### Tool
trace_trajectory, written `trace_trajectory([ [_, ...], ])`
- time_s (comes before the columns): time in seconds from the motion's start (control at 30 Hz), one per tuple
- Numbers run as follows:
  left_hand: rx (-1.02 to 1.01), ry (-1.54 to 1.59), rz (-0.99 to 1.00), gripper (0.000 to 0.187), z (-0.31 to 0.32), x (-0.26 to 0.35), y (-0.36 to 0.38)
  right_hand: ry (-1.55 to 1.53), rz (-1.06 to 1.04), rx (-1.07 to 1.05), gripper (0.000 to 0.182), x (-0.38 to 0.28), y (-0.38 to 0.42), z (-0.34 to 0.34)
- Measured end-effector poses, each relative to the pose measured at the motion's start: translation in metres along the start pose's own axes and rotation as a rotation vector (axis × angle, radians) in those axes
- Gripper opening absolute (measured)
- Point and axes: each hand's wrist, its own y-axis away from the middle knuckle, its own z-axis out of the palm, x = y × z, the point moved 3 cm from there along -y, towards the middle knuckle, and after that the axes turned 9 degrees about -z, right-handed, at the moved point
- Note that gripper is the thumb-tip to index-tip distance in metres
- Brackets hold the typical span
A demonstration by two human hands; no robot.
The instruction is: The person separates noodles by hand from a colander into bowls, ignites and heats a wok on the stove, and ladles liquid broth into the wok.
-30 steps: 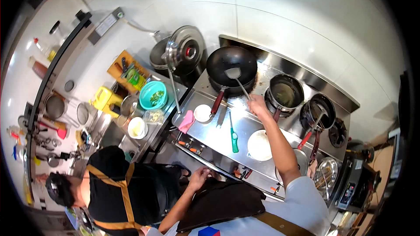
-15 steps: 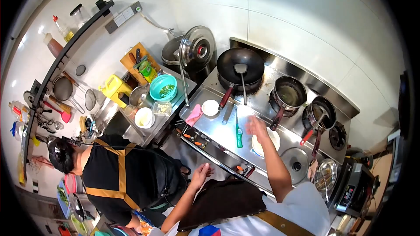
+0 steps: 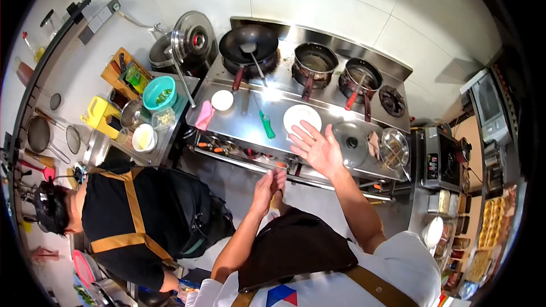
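My right hand [image 3: 316, 149] is held out palm up with its fingers spread and nothing in it, over the front of the steel stove [image 3: 239, 115]. Just past its fingertips is a white plate [image 3: 301, 116] on the stove ledge. My left hand [image 3: 268, 189] hovers in front of the stove's rail, half curled with the thumb apart from the fingers and nothing seen in it. A green gas lighter [image 3: 267, 124], a small white bowl [image 3: 222, 100] and a pink cloth [image 3: 205, 115] lie to the left on the ledge. A glass lid [image 3: 351, 144] lies to the right.
On the burners stand a wok [image 3: 249, 45] with a spatula [image 3: 253, 61] and two dark pans [image 3: 315, 63]. A co-worker [image 3: 136, 210] in black stands close on my left, beside a counter with a teal bowl [image 3: 159, 93]. An electric cooker [image 3: 441, 159] stands right.
My view has turned right, so the stove appears further left. My right hand has drawn back from beside the plate and turned palm up. My left hand's fingers have loosened.
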Motion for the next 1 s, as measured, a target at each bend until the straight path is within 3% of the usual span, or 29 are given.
trace_trajectory([
  [0.1, 0.047, -0.064, 0.152, 0.036, 0.031, -0.001, 0.013, 0.032, -0.001, 0.021, 0.077, 0.009, 0.032, 0.011],
  [0.17, -0.034, -0.086, 0.208, 0.035, 0.047, 0.005, 0.018, 0.085, -0.014, 0.002, 0.078, 0.013, 0.048, 0.016],
  [0.33, -0.132, -0.223, 0.192, 0.012, 0.069, 0.002, 0.027, 0.266, -0.006, -0.068, 0.079, 0.005, 0.087, 0.026],
  [0.47, -0.212, -0.439, 0.212, 0.007, 0.085, -0.022, 0.024, 0.409, -0.036, -0.033, 0.077, -0.010, 0.123, 0.015],
  [0.57, -0.193, -0.607, 0.249, 0.007, 0.104, -0.044, 0.031, 0.430, -0.073, 0.010, 0.075, -0.023, 0.155, -0.001],
  [0.63, -0.229, -0.592, 0.242, 0.009, 0.111, -0.066, 0.029, 0.453, -0.083, 0.051, 0.075, -0.033, 0.179, -0.015],
  [0.8, -0.087, -0.421, 0.137, 0.018, 0.128, -0.095, 0.026, 0.409, -0.177, 0.178, 0.078, -0.082, 0.246, -0.049],
  [1.0, -0.068, -0.389, 0.099, 0.020, 0.178, -0.120, 0.041, 0.307, -0.314, 0.183, 0.081, -0.145, 0.305, -0.072],
])
